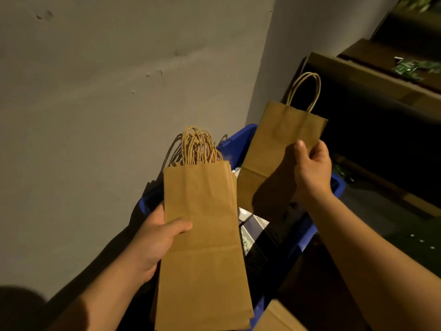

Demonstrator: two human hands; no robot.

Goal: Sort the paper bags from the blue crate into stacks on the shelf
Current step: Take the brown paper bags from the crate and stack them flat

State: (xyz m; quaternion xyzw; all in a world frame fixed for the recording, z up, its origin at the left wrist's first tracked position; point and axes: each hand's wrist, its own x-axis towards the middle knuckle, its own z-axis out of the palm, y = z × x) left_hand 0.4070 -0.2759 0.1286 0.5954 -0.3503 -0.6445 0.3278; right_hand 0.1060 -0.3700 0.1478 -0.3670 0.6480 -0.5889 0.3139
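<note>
Stack of bags: flat, handles up, above crate's left edge; left hand clamps its left edge, thumb on front | Single bag: above crate's far right corner; right hand pinches its right edge | Blue crate: beneath both | Shelf: right, dark.

Two bare forearms in view — no sleeves, watch, rings or gloves visible. Left hand and right hand — short, plain nails; dim light.

Grey wall, green clutter
</note>
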